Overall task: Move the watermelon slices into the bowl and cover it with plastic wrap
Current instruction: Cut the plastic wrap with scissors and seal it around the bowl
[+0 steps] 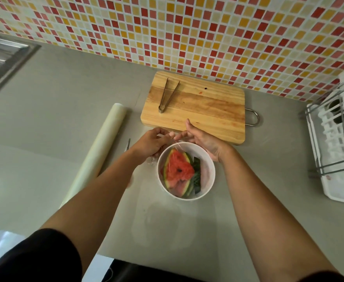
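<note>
A white bowl (208, 176) stands on the grey counter and holds watermelon slices (178, 173) with red flesh and green rind. A clear sheet of plastic wrap (174, 154) lies over the bowl and hangs past its far left rim. My left hand (152, 144) pinches the wrap at the bowl's far left edge. My right hand (202, 139) is at the far right rim, its fingertips on the wrap near those of the left hand. The roll of plastic wrap (99, 147) lies to the left of the bowl.
A wooden cutting board (205, 107) with metal tongs (167, 96) lies behind the bowl against the tiled wall. Scissors (128, 143) peek out beside my left wrist. A white dish rack (337, 143) stands at the right, a steel sink (2, 62) at the far left.
</note>
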A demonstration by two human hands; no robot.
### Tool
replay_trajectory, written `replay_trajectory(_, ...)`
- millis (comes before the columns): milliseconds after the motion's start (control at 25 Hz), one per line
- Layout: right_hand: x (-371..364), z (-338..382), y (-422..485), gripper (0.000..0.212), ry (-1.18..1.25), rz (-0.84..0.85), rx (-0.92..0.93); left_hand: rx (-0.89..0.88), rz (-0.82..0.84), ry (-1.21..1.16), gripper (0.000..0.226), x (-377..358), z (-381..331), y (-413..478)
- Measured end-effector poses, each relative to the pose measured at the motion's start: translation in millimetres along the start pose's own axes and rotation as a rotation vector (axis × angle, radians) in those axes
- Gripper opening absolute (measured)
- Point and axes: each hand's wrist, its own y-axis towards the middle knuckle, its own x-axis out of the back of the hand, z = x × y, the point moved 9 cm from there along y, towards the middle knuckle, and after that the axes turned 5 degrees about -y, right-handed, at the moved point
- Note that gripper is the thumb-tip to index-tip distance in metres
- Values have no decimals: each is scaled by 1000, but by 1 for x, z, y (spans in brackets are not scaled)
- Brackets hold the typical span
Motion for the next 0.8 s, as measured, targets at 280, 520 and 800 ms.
replay_trajectory(280, -4, 0, 1, 65, 33, 52, -5, -73, -158, 140, 27, 16, -5, 2)
replay_trajectory(520, -6, -2, -1, 75, 80, 87, -30, -210, -702, 248, 50, 70, -31, -46)
replay_trajectory(800, 8, -13, -18, 81, 226, -19, 51, 357, -309, 14, 98, 6, 44, -67)
